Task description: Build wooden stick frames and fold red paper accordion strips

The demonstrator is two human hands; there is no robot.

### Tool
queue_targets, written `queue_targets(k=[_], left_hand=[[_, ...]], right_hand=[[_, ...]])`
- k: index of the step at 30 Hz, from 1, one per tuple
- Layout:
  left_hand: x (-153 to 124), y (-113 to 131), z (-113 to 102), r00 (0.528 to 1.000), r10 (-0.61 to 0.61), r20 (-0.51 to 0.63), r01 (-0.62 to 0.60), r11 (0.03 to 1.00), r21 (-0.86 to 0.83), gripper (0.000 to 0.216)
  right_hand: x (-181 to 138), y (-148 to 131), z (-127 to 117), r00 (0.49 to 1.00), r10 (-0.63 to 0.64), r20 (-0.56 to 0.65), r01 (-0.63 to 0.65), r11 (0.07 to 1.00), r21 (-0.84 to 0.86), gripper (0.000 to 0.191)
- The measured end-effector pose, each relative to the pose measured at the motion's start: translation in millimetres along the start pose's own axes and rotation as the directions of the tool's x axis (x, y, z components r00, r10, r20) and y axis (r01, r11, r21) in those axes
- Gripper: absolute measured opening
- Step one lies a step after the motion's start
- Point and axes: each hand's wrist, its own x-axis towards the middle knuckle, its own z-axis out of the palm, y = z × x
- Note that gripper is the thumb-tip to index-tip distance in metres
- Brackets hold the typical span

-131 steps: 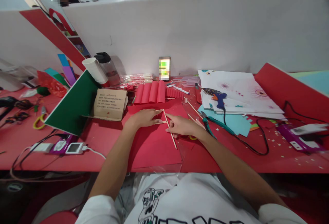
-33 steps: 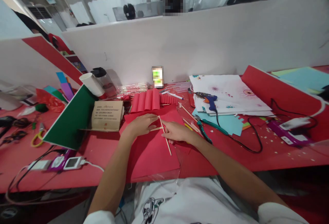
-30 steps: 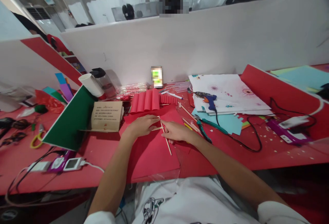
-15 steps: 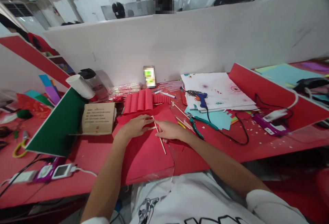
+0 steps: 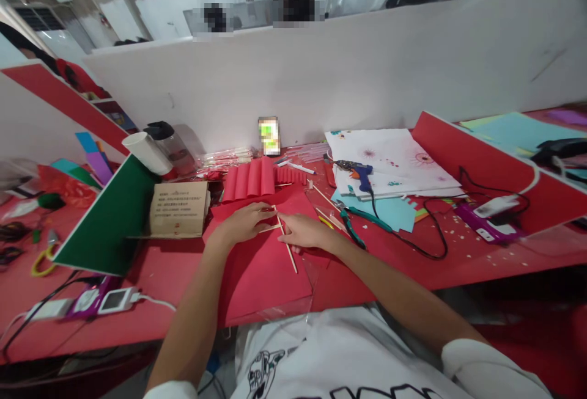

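Observation:
Red card sheets (image 5: 257, 283) lie in front of me, with two thin wooden sticks on them. The longer wooden stick (image 5: 290, 255) slants from between my hands toward me. A shorter stick (image 5: 269, 229) meets it from the left, partly under my left hand. My left hand (image 5: 243, 223) is bent over the sticks, fingertips at the upper end of the longer one. My right hand (image 5: 303, 232) presses its closed fingers on the longer stick from the right. Some fingertips are hidden.
Behind the hands stand rolled red paper tubes (image 5: 249, 178). A cardboard box (image 5: 178, 209) and green board (image 5: 112, 222) are at left. To the right lie teal pliers (image 5: 367, 217), a glue gun (image 5: 360, 173) with its cord, and white printed sheets (image 5: 398, 151).
Both hands stay over the sticks in nearly the same pose. The whole view has shifted slightly.

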Motion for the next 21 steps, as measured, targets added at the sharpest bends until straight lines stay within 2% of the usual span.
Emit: queue_targets(k=[9,21], left_hand=[[-1,2,-4,1.0,-0.002,0.008,0.003,0.999,-0.048,0.041],[0,-3,2,1.0,0.008,0.015,-0.008,1.0,-0.017,0.047]], right_hand=[[1,2,3,1.0,0.008,-0.008,-0.008,1.0,0.002,0.042],[5,9,7,1.0,0.003,0.005,-0.003,0.998,0.067,0.038]])
